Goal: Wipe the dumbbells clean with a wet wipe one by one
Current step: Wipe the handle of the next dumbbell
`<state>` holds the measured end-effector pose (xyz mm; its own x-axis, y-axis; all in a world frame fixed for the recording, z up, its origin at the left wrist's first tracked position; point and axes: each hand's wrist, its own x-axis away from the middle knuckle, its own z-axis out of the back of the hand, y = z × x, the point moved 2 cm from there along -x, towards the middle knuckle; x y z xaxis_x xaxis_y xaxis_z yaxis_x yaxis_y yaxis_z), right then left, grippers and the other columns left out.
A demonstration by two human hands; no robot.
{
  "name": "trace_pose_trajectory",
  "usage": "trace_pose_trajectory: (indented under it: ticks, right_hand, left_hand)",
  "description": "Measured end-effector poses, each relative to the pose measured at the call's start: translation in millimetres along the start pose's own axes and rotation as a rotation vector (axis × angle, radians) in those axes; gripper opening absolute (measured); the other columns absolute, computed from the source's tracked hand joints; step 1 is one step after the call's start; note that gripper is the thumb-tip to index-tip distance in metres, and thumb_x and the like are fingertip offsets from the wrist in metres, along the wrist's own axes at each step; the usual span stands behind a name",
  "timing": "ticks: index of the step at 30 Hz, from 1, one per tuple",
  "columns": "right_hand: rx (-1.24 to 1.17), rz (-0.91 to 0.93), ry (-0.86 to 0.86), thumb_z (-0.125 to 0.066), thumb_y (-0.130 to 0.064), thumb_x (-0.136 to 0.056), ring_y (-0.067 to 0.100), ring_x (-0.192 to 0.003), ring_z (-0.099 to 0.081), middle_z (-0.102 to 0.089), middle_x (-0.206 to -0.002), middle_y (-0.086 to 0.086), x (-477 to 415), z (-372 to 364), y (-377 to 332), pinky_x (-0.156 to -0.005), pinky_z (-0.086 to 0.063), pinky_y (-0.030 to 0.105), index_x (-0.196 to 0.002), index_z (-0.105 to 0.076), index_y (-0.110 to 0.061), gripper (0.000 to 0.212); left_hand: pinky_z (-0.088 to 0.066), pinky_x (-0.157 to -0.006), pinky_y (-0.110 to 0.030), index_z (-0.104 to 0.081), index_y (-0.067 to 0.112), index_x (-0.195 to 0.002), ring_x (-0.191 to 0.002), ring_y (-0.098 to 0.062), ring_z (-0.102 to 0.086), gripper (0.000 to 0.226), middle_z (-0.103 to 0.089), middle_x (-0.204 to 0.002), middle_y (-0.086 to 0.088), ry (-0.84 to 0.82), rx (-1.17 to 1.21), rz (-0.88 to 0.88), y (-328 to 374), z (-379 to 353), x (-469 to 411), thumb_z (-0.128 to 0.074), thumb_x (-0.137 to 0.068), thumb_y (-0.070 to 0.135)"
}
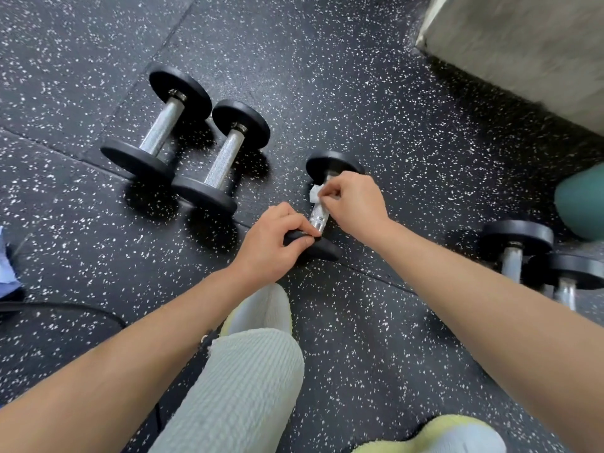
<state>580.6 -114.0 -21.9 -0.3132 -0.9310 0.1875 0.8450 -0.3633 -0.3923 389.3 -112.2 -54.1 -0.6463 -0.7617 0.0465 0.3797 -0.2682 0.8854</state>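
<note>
A small dumbbell point(318, 220) with black discs and a knurled steel handle lies on the speckled floor in front of me. My left hand point(268, 246) grips its near disc. My right hand point(354, 204) pinches a white wet wipe point(315, 194) against the upper part of the handle, just below the far disc point(330, 163). Two larger dumbbells lie side by side to the left: one point(157, 125) further left, the other point(224, 158) next to it.
More dumbbells point(523, 253) lie at the right edge beside a teal object point(580, 207). A grey concrete block point(523, 47) fills the upper right. A black cable point(65, 308) and blue cloth point(6, 266) lie at left. My knee and shoes are below.
</note>
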Motion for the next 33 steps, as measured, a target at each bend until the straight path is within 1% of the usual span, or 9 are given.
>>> trace_pose_trajectory:
  ticks: [2,6,8,14,16,21,28,30,33]
  right_hand:
    - [0.001,0.02,-0.058,-0.065,-0.02,-0.084,0.017,-0.081,-0.068,-0.075,-0.09,-0.008,5.8,-3.1,-0.2,-0.072,-0.055,0.032,-0.085,-0.08,-0.031,0.019]
    - [-0.047,0.078,-0.33,-0.072,-0.024,-0.081,0.006,-0.078,-0.066,-0.075,-0.081,-0.013,22.4,-6.6,1.5,-0.072,-0.053,0.029,-0.083,-0.079,-0.033,0.011]
    - [-0.039,0.105,-0.297,-0.072,-0.023,-0.081,0.007,-0.077,-0.066,-0.075,-0.08,-0.012,20.4,-4.6,2.3,-0.071,-0.054,0.03,-0.084,-0.079,-0.032,0.013]
    - [-0.03,0.012,-0.008,-0.07,-0.024,-0.088,0.015,-0.087,-0.066,-0.071,-0.095,-0.01,0.5,-1.5,14.3,-0.075,-0.05,0.03,-0.093,-0.08,-0.03,0.014]
    - [-0.027,0.018,-0.042,-0.07,-0.023,-0.087,0.015,-0.087,-0.065,-0.072,-0.098,-0.009,7.5,-4.7,12.4,-0.073,-0.048,0.029,-0.093,-0.08,-0.03,0.014]
    - [-0.035,0.135,-0.328,-0.074,-0.027,-0.085,0.011,-0.083,-0.066,-0.074,-0.087,-0.01,22.6,-7.9,6.4,-0.074,-0.052,0.031,-0.088,-0.08,-0.031,0.008]
    - [0.011,0.031,-0.053,-0.068,-0.023,-0.087,0.014,-0.088,-0.063,-0.064,-0.092,-0.014,-8.0,0.2,18.9,-0.075,-0.049,0.031,-0.091,-0.081,-0.031,0.016]
    - [0.001,0.021,-0.08,-0.067,-0.022,-0.085,0.014,-0.086,-0.064,-0.068,-0.092,-0.012,-0.1,0.2,17.5,-0.074,-0.05,0.031,-0.088,-0.08,-0.033,0.017]
    - [-0.038,0.077,-0.281,-0.073,-0.024,-0.084,0.009,-0.079,-0.064,-0.073,-0.084,-0.012,20.7,0.8,13.6,-0.071,-0.051,0.029,-0.085,-0.079,-0.034,0.012]
  left_hand:
    - [-0.044,-0.085,-0.032,-0.074,0.027,-0.097,-0.097,-0.013,-0.055,0.009,-0.059,-0.095,0.01,0.006,-0.018,-0.01,0.3,0.1,-1.3,-0.078,-0.09,0.023]
    - [-0.048,-0.089,-0.033,-0.071,0.025,-0.095,-0.098,-0.012,-0.058,0.015,-0.062,-0.095,0.013,0.001,-0.016,-0.023,1.4,-1.5,-3.4,-0.083,-0.086,0.025]
    - [-0.048,-0.087,-0.033,-0.072,0.024,-0.094,-0.099,-0.012,-0.058,0.015,-0.061,-0.094,0.013,-0.002,-0.007,-0.021,3.2,-3.1,-3.5,-0.084,-0.086,0.026]
    - [-0.049,-0.085,-0.035,-0.073,0.027,-0.093,-0.095,-0.014,-0.06,0.02,-0.061,-0.094,0.012,-0.022,0.028,0.007,2.4,-0.9,-2.5,-0.089,-0.081,0.023]
    - [-0.051,-0.087,-0.039,-0.074,0.027,-0.095,-0.094,-0.016,-0.061,0.027,-0.061,-0.095,0.01,-0.026,0.048,0.016,0.4,-0.5,-1.3,-0.09,-0.077,0.016]
    - [-0.05,-0.093,-0.037,-0.077,0.026,-0.1,-0.099,-0.015,-0.062,0.033,-0.062,-0.101,0.007,-0.042,0.099,0.015,0.3,-4.9,-0.8,-0.089,-0.076,0.005]
    - [-0.051,-0.092,-0.032,-0.079,0.025,-0.104,-0.102,-0.013,-0.063,0.036,-0.063,-0.105,0.006,-0.076,0.091,-0.011,5.9,-10.3,1.3,-0.084,-0.081,-0.001]
    - [-0.051,-0.093,-0.032,-0.08,0.024,-0.104,-0.101,-0.013,-0.063,0.034,-0.064,-0.103,0.006,-0.069,0.09,-0.012,6.1,-11.7,0.0,-0.084,-0.081,0.0]
    - [-0.05,-0.09,-0.034,-0.078,0.029,-0.1,-0.098,-0.014,-0.061,0.035,-0.062,-0.098,0.008,-0.065,0.061,-0.015,5.9,-12.0,-2.4,-0.087,-0.079,0.003]
